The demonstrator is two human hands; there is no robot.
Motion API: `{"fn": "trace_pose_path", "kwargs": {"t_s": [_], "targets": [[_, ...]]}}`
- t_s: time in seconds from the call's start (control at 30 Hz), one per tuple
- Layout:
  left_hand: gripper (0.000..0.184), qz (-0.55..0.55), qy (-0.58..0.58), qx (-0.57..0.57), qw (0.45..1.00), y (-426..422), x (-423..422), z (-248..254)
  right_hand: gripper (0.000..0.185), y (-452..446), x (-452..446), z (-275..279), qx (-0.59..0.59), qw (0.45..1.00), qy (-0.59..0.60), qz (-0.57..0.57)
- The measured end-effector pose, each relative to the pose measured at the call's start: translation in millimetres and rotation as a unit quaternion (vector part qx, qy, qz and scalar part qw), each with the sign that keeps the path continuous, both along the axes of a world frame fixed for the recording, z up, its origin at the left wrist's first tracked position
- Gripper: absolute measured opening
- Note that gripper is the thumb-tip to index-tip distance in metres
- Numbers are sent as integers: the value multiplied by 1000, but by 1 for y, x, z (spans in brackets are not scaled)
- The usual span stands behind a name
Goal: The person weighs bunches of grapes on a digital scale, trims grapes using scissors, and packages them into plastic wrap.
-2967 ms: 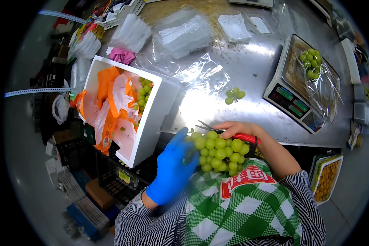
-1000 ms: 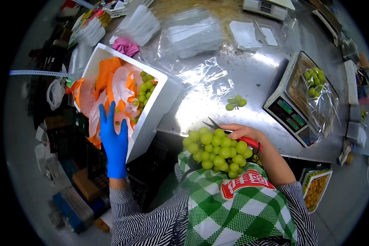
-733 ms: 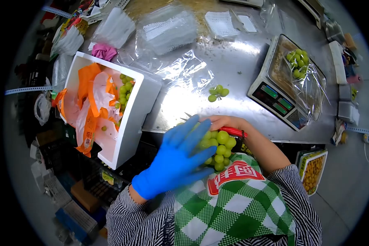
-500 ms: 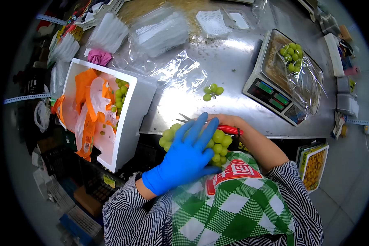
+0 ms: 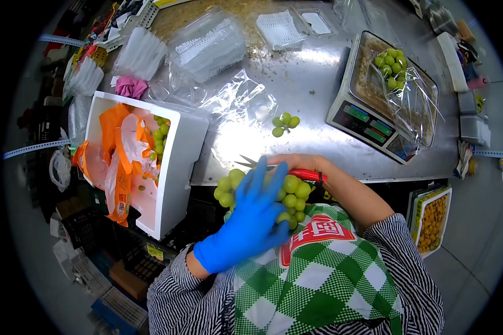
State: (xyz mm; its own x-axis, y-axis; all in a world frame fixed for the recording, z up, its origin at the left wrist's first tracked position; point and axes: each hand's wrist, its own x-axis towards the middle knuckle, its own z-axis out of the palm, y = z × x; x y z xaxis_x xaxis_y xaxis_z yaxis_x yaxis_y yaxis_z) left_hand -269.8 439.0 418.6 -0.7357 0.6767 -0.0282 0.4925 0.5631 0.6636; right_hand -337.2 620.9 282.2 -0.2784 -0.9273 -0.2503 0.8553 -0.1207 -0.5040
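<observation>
A bunch of green grapes (image 5: 292,192) hangs in front of the checked apron at the table's near edge. Across its top lies my left hand (image 5: 251,209) in a blue glove, its fingers spread over the grapes. My right hand (image 5: 296,162), bare, is at the top of the bunch and holds red-handled scissors (image 5: 307,175), whose blades point left and stand apart. Its fingertips are partly hidden behind the glove, and so is the stem. On the metal table beyond lies a small cluster of grapes (image 5: 285,123).
At the left, a white foam box (image 5: 173,162) holds orange and pink wrapping and grapes. A scale (image 5: 369,123) at the right bears grapes in clear film (image 5: 411,100). Plastic trays (image 5: 207,47) and a pink cloth (image 5: 131,87) lie at the back. A box of yellow fruit (image 5: 432,223) stands lower right.
My left hand went from the grapes to the foam box, then came back and now lies over the bunch. My right hand has kept the scissors and bunch. The view has shifted.
</observation>
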Motion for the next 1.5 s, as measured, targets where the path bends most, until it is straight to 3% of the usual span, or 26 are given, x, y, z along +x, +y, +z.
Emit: {"fn": "trace_pose_path", "kwargs": {"t_s": [0.03,0.13,0.17,0.2,0.27,0.37,0.43,0.47,0.5,0.53,0.6,0.63,0.67,0.73,0.77,0.8,0.83,0.9,0.97,1.07,1.1,1.2,1.23,1.33,1.37,1.5], "targets": [[19,0,-20,19,1000,-5,-3,8,59,0,1,0,4,1000,-19,6],[18,159,1,45,986,-50,-8,22,59,2,0,1,31,999,-39,-1],[19,236,66,27,969,-72,-13,19,58,3,1,0,42,998,-40,-7],[21,311,131,8,941,-96,-17,15,58,3,1,-1,27,999,-46,-11],[24,452,133,-97,877,-143,-23,9,58,1,1,-5,-4,998,-55,-19],[30,505,306,-277,758,-194,-12,-26,59,2,0,-2,-13,996,-78,-36],[34,517,167,-66,837,-169,-3,-34,61,2,4,-9,-32,994,-91,-55],[36,513,95,43,852,-150,5,-38,64,1,6,-19,-41,993,-92,-66],[43,531,-25,158,832,-131,14,-47,66,0,5,-24,-52,992,-91,-76],[50,533,-143,271,789,-109,22,-59,68,-1,4,-23,-70,990,-94,-83],[63,511,-230,409,721,-66,23,-86,71,-2,3,-20,-105,984,-100,-100],[66,497,-295,461,673,-54,24,-102,72,-1,3,-7,-55,988,-85,-115],[68,476,-357,512,620,-43,23,-112,72,-2,2,-2,-53,987,-85,-124],[71,432,-485,604,462,-18,13,-107,71,-5,-2,7,-50,985,-83,-144],[71,364,-501,641,452,-16,10,-122,66,-8,-5,11,-40,982,-87,-162],[70,421,-437,605,516,-2,1,-108,64,-9,-10,15,-16,985,-62,-158],[67,392,-414,624,534,2,-10,-100,63,-11,-16,18,9,987,-38,-155],[63,304,-417,707,484,2,-20,-99,54,-20,-22,40,71,983,4,-172],[60,169,-453,810,333,-4,-25,-115,52,-24,-26,48,137,973,21,-184],[77,373,-383,674,510,1,-31,-128,48,-24,-25,64,223,950,78,-204],[79,286,-420,736,448,-1,-35,-131,47,-21,-25,67,232,942,119,-210],[68,188,-461,801,333,1,-40,-128,43,-9,-16,79,278,910,180,-251],[72,201,-461,790,351,4,-42,-132,43,-6,-8,87,278,904,174,-276],[76,242,-506,757,335,9,-45,-127,41,6,17,92,291,877,160,-346],[77,277,-494,743,356,11,-45,-128,42,14,26,88,283,869,168,-370],[73,305,-487,739,352,6,-53,-121,45,33,70,79,243,880,94,-398]]}}
